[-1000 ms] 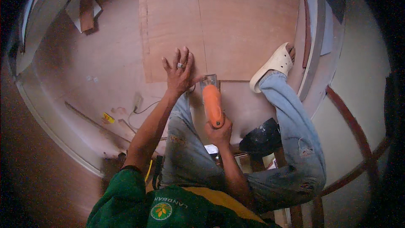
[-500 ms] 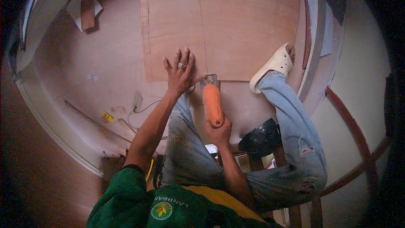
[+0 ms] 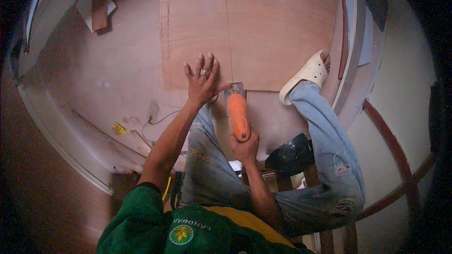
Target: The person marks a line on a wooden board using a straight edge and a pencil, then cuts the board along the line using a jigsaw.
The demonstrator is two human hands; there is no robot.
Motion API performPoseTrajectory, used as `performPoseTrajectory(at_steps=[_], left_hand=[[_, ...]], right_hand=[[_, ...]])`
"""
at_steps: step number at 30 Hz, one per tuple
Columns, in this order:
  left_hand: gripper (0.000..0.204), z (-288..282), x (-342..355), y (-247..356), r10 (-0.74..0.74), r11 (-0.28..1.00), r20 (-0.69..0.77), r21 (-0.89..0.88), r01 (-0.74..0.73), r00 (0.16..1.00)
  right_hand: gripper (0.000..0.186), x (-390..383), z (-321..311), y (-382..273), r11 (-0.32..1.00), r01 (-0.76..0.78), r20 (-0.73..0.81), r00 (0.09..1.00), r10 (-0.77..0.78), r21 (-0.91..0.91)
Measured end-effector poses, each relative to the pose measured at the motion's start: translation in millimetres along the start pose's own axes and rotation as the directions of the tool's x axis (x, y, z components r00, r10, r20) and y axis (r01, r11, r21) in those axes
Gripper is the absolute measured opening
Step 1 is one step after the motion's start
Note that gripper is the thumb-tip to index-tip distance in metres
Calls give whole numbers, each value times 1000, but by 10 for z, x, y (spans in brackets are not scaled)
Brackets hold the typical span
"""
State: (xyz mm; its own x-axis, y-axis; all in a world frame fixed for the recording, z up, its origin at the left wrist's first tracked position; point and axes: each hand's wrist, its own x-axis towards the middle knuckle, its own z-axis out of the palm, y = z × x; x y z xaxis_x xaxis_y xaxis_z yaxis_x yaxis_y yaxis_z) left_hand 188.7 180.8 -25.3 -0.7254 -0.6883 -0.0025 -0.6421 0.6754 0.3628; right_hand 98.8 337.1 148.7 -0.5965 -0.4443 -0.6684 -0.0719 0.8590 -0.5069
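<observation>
Gripping an orange, rounded, long-bodied power tool (image 3: 238, 113), the bare right hand (image 3: 245, 148) is closed around its rear end. The tool points away from the person, its flat grey metal plate (image 3: 234, 86) at the near edge of a large, reddish-brown, thin wooden sheet (image 3: 278, 33), where a straight dark line (image 3: 228, 28) drawn along the sheet comes down to it. The bare left hand (image 3: 202, 82), wearing a silver-coloured ring (image 3: 203, 72), lies with its fingers spread on the sheet, left of that line, holding nothing; its thumb points at the metal plate, though I cannot tell whether they touch. A cream, holed rubber clog (image 3: 306, 73) stands at the sheet's near right edge, below a leg in faded blue jeans (image 3: 329, 136). A small yellow object (image 3: 120, 128) lies to the left, near a thin dark cord (image 3: 165, 119)
</observation>
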Motion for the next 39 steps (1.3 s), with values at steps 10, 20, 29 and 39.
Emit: performPoseTrajectory(at_steps=[10, 20, 29, 39], left_hand=[[83, -2, 23, 10, -2, 999, 27, -32, 3, 1000], [83, -4, 23, 12, 4, 999, 14, -47, -4, 1000], [89, -38, 36, 13, 20, 1000, 7, 13, -20, 1000], [87, -4, 23, 1, 11, 1000, 4, -11, -11, 1000]], right_hand=[[27, -8, 128, 305, 990, 117, -137, 982, -126, -75], [37, 5, 76, 262, 999, 32, -17, 999, -32, -2], [32, 44, 5, 125, 997, 54, 4, 999, -54, 54], [34, 47, 21, 196, 998, 57, -3, 998, -57, 13]])
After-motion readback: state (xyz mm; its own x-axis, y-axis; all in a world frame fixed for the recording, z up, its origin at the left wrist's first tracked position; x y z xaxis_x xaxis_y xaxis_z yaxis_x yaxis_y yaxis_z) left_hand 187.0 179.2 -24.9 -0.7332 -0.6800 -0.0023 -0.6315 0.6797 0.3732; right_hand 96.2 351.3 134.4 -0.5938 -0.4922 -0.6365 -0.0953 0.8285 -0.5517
